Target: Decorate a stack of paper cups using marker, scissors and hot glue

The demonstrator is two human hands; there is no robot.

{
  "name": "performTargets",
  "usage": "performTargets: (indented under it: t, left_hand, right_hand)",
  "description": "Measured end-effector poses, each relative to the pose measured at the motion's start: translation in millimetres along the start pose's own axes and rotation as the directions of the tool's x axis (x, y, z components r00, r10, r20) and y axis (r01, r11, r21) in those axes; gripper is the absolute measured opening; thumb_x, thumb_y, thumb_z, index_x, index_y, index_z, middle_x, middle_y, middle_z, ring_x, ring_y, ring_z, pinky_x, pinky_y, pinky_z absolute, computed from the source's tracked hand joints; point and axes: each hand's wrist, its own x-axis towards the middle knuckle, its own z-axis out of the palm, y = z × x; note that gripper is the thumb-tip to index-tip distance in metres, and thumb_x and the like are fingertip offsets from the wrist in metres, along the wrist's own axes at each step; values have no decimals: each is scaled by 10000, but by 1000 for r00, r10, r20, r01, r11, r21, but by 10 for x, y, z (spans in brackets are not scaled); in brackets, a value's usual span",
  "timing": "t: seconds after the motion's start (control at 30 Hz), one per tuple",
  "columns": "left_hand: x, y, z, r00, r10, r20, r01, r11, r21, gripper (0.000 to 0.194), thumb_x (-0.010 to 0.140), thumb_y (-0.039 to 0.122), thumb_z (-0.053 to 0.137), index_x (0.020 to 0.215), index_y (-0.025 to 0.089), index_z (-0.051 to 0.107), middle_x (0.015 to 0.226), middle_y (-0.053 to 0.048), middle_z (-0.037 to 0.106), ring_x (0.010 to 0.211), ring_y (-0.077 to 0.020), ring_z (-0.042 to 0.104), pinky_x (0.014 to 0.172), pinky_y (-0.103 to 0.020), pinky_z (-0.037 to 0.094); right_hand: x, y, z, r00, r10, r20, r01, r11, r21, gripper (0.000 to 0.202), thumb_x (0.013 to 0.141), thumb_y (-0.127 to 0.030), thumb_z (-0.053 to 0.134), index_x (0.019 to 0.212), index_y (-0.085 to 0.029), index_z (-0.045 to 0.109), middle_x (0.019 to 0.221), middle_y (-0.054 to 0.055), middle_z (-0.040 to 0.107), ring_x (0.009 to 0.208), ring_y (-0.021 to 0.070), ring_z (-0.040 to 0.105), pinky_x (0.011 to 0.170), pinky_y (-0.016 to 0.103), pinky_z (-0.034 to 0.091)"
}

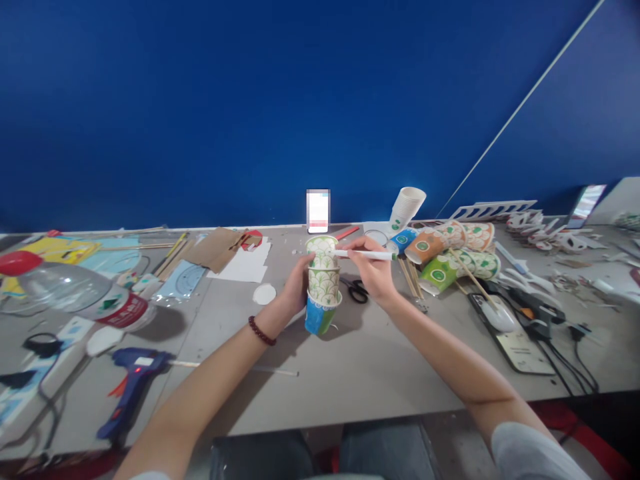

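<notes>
My left hand (299, 283) is wrapped round the left side of a column of patterned paper cups (324, 283), holding it upright above the table. The upper cups have green scale patterns; the lowest is blue and green. My right hand (374, 267) grips a white marker (367, 255) with a green end, held nearly level. The marker's left tip is at the upper cups; whether it touches them cannot be made out. Black scissors (358, 291) lie on the table below my right hand.
On the left are a bottle (85, 297), a blue glue gun (135, 380) and a power strip (47, 373). Cup stacks (440, 272), a phone (520, 347) and cables lie right. An upright phone (319, 211) stands by the blue wall.
</notes>
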Motion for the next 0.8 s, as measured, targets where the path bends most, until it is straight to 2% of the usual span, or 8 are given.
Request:
performTargets:
  t: [0.23,0.5,0.8]
  left_hand:
    - [13,-6,-19,1000,8,4,-8,1000,13,409,807,438,527,1003,104,659,754,-102,709,751,-242,671,708,-335,514]
    - [18,-18,-26,1000,13,22,-13,1000,-7,410,787,442,544,985,102,662,781,-113,712,765,-250,674,727,-349,519]
    - [23,-25,-36,1000,-3,12,3,1000,-4,412,776,448,547,966,103,668,758,-112,713,757,-254,676,722,-352,521]
  right_hand:
    - [-1,-27,19,1000,8,18,-8,1000,9,58,804,-257,584,776,-224,623,873,22,682,800,183,659,794,355,522]
    - [9,-59,14,1000,16,-4,-16,1000,-7,57,761,-213,567,731,-225,614,840,16,689,840,198,662,784,347,518]
    - [15,-94,4,999,45,16,-46,998,36,106,716,-168,519,640,-229,560,581,-31,586,844,227,692,781,346,499]
